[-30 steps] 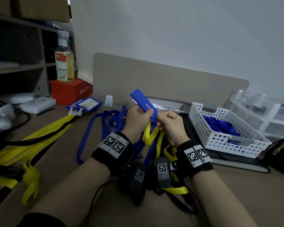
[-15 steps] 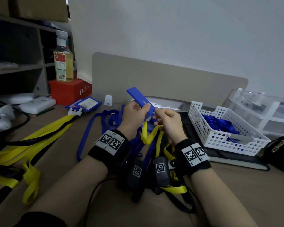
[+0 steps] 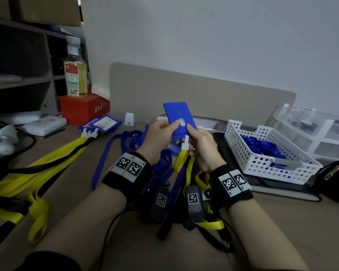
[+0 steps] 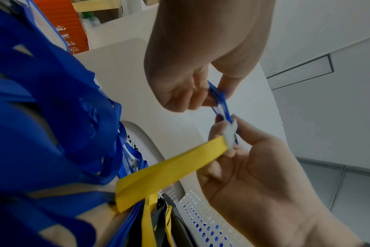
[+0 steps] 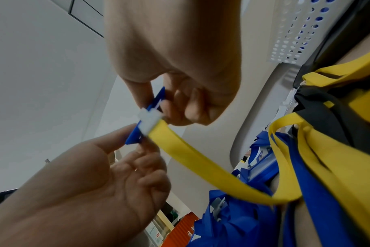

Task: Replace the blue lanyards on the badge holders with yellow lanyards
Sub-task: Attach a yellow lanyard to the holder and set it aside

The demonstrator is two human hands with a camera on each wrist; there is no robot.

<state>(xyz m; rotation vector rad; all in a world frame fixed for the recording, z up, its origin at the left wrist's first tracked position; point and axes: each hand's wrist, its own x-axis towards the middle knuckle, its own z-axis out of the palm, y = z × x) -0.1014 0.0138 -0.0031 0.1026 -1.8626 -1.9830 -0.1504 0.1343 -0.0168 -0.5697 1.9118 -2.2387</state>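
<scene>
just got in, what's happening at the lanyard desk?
A person is swapping lanyards. The left hand pinches a blue badge holder held up over the desk; the right hand holds the white clip of a yellow lanyard at the holder's bottom edge. Loose blue lanyards lie beneath, more in the white basket.

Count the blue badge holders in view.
3: one badge holder pinched between left hand and right hand; two overlapping beside the red box. Others may hide under lanyards.

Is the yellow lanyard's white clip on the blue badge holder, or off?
On: the white clip sits at the blue badge holder bottom edge; whether latched, cannot tell.
</scene>
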